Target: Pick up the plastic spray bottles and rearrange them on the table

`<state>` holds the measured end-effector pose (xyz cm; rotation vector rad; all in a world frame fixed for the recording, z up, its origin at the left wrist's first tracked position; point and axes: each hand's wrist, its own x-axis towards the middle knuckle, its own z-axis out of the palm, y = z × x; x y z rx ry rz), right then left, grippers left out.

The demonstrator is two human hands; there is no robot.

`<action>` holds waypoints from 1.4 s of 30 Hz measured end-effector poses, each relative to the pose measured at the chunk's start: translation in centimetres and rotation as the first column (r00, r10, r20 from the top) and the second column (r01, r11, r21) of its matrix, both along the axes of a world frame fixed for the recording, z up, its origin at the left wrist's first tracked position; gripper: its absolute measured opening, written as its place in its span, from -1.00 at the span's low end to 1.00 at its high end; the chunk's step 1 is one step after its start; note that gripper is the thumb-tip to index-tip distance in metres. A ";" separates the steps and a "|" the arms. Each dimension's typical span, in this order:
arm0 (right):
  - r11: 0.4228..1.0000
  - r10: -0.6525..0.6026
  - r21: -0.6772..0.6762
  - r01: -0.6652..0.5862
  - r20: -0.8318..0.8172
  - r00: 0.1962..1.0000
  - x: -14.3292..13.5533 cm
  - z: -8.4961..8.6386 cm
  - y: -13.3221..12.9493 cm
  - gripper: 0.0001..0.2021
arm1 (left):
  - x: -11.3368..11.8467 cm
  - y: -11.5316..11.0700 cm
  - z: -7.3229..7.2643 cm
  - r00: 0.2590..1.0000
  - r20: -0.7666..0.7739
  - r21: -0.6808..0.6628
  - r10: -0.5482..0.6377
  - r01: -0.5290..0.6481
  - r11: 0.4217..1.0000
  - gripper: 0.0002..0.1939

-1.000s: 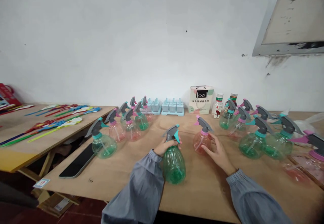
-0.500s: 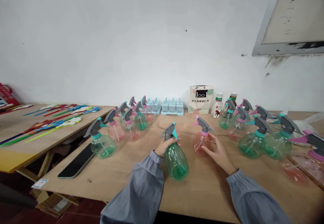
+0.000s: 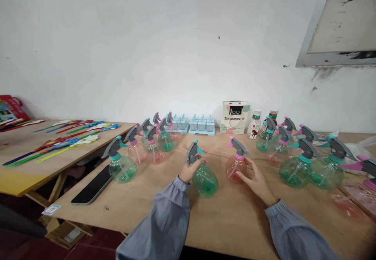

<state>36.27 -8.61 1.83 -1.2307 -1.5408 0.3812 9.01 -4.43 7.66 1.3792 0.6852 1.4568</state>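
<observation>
My left hand [image 3: 190,169] is closed around the neck of a green spray bottle [image 3: 205,181], which has a grey head and a teal trigger. The bottle leans, its base towards the right. To the right, a pink spray bottle [image 3: 234,168] stands upright on the table. Against its right side rests my right hand [image 3: 255,179], thumb in front and fingers behind, gripping it. More spray bottles flank my hands: a green one [image 3: 122,168] with others behind it on the left, and another green one [image 3: 295,170] among several on the right.
A phone [image 3: 92,187] lies by the left edge of the brown table [image 3: 217,228]. Along the wall stand light-blue popsicle moulds [image 3: 201,125], a paper bag [image 3: 234,117] and a white bottle [image 3: 254,124]. Colourful hand-shaped sticks [image 3: 64,144] lie on another table at left.
The green spray bottle in my left hand has tilted more, its base swinging up and away from me. My right hand stays at the pink bottle. The view has shifted slightly.
</observation>
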 end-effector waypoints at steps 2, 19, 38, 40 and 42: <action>1.000 -0.001 -0.007 0.001 -0.005 1.000 0.0 0.1 -0.1 -0.36 | -1.2 -0.3 0.7 0.989 -0.108 0.130 0.096 -0.082 0.988 -0.57; 0.999 -0.028 0.044 0.026 0.038 0.999 0.2 -0.3 0.3 -0.38 | -19.9 1.5 0.6 0.522 -0.159 0.270 0.838 -0.793 0.546 -0.55; 0.999 -0.006 0.041 0.005 0.031 0.999 0.1 -0.4 0.3 -0.39 | -20.4 4.8 0.4 0.508 -0.118 0.236 0.853 -0.820 0.521 -0.41; 0.999 -0.003 0.038 0.002 0.025 1.000 0.2 -0.4 0.3 -0.39 | -20.2 4.4 0.4 0.426 -0.069 0.295 0.902 -0.855 0.426 -0.22; 0.999 0.001 0.034 -0.001 0.017 1.000 0.2 -0.4 0.3 -0.39 | -19.9 3.5 0.3 0.257 0.025 0.375 0.966 -0.898 0.229 -0.08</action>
